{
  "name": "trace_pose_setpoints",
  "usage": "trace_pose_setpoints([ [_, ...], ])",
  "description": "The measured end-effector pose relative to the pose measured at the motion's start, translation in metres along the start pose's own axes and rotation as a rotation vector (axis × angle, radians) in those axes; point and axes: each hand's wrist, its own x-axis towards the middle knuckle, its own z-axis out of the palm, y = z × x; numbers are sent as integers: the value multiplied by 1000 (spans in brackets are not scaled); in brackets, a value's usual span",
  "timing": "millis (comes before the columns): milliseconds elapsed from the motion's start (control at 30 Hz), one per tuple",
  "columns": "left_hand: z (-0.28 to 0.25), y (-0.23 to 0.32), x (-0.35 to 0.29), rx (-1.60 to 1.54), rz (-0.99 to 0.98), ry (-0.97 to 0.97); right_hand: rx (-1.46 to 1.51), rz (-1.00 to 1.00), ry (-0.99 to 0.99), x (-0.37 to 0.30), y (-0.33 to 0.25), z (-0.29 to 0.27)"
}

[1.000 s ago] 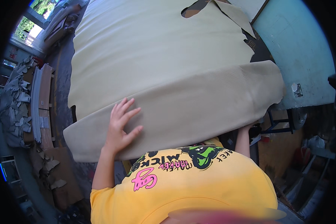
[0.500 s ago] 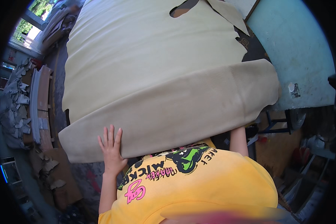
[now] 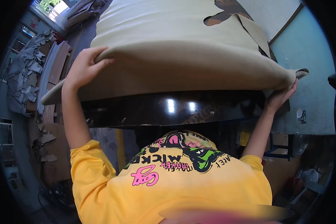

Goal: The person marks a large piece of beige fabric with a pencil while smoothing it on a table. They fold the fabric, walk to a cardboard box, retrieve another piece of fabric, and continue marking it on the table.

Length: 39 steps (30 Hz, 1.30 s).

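A large leather hide [image 3: 183,67], pale cream on one face and grey-beige on the other, stretches over a dark table. Its near part is lifted and folded back toward the far side. My left hand [image 3: 86,64] grips the raised edge at the left, thumb on the beige face and fingers over the top. At the right, my right hand [image 3: 282,95] holds the hide's other end, where a corner curls past the fingers. Under the lifted part shows the glossy black tabletop [image 3: 145,106], reflecting two bright lights.
A pale blue-green board [image 3: 310,93] lies at the right, above a dark blue metal stand [image 3: 278,147]. On the left are stacked flat boards [image 3: 54,71] and a heap of grey leather scraps [image 3: 26,74]. An irregular hole in the hide [image 3: 222,16] shows brown material beneath.
Both hands have moved up and away from me, raising the hide's near part. The left hand went from lying flat on it to gripping its edge. The black tabletop has come into view.
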Motion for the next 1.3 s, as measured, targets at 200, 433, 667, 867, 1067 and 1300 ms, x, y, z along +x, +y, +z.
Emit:
trace_pose_setpoints([
  [200, 76, -18, 25, 161, 183, 86, -428, -163, -721, -24, 6, 63],
  [433, 138, -42, -1, 212, 123, -27, -884, -443, -1169, -27, 19, 108],
  [667, 125, -15, -30, 207, 247, 78, -857, -397, -1190, -31, -25, 81],
  [867, 104, 63, -88, -94, 402, -467, -814, 272, -1157, -22, -146, -31],
  [1067, 168, 79, -57, -155, 658, -378, -343, 143, -1173, -3, -165, -57],
  [1300, 215, 87, -44, -105, 682, -226, -488, 120, -1468, -8, -134, 73],
])
